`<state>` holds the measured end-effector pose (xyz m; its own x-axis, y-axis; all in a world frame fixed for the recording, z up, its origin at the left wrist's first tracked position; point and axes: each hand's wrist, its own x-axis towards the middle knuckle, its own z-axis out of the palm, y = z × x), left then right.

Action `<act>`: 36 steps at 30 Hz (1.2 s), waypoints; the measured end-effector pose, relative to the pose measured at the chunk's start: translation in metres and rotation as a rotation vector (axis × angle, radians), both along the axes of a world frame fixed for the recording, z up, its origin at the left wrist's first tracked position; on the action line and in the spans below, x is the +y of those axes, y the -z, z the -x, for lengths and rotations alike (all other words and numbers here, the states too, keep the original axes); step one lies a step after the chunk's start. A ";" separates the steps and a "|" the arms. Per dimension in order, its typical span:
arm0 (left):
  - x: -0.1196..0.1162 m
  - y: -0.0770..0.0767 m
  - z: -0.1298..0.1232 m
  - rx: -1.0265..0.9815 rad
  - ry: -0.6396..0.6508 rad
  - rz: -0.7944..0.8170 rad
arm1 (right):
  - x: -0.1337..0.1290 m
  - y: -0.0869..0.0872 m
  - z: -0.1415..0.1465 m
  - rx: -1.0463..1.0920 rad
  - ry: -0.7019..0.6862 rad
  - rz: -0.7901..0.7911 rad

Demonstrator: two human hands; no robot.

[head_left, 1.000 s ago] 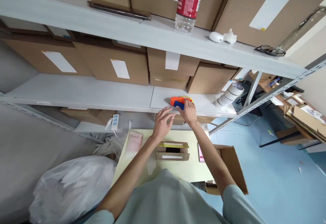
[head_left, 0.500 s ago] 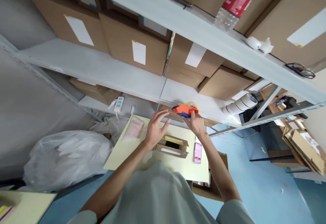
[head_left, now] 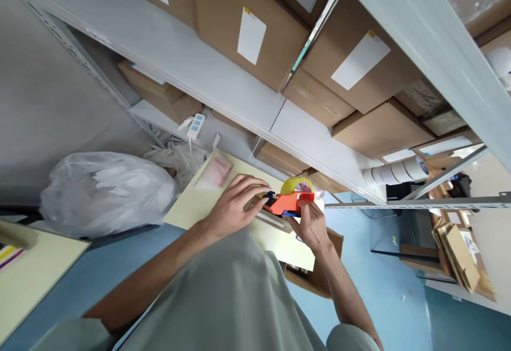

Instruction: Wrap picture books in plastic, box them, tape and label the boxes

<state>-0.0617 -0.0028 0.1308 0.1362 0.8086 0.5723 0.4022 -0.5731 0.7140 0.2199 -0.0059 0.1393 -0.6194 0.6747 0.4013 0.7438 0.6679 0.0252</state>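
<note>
My right hand (head_left: 312,226) is wrapped round an orange tape dispenser (head_left: 288,202) that carries a roll of yellow tape (head_left: 296,185). The dispenser is above a small cardboard box (head_left: 274,222), which it and my hands partly cover. At the dispenser's dark front end is my left hand (head_left: 235,204), its thumb and fingertips close to that end; whether they touch it is unclear. A pink, clear-wrapped packet (head_left: 215,170) lies on the pale yellow table (head_left: 181,204), left of my left hand.
Shelves (head_left: 239,106) with cardboard boxes (head_left: 251,31) rise ahead. White rolls (head_left: 397,171) stand on the shelf at right, and a power strip (head_left: 196,125) lies on a lower one. A big plastic bag (head_left: 107,194) is at left. An open carton (head_left: 319,271) is below the table's right side.
The view has shifted and tilted. The dispenser is closer to me, with its tape roll more visible, and my left hand has come up to its front end. The phone is now mostly hidden.
</note>
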 end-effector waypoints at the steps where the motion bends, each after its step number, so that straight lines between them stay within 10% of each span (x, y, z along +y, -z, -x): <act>1: 0.001 0.000 0.002 0.007 0.038 0.019 | -0.001 -0.003 0.000 -0.018 -0.007 0.012; 9: -0.002 0.010 0.013 -0.108 0.230 0.259 | -0.016 -0.019 -0.002 -0.056 -0.019 0.209; 19: -0.010 0.062 0.015 -0.434 0.450 1.013 | -0.029 -0.052 0.030 -0.180 0.487 0.969; 27: -0.029 0.091 0.002 -0.514 0.382 1.131 | -0.015 -0.089 0.039 -0.450 0.547 1.146; 36: 0.013 0.154 0.045 -0.572 0.294 1.177 | 0.009 -0.145 0.023 -0.343 0.711 1.242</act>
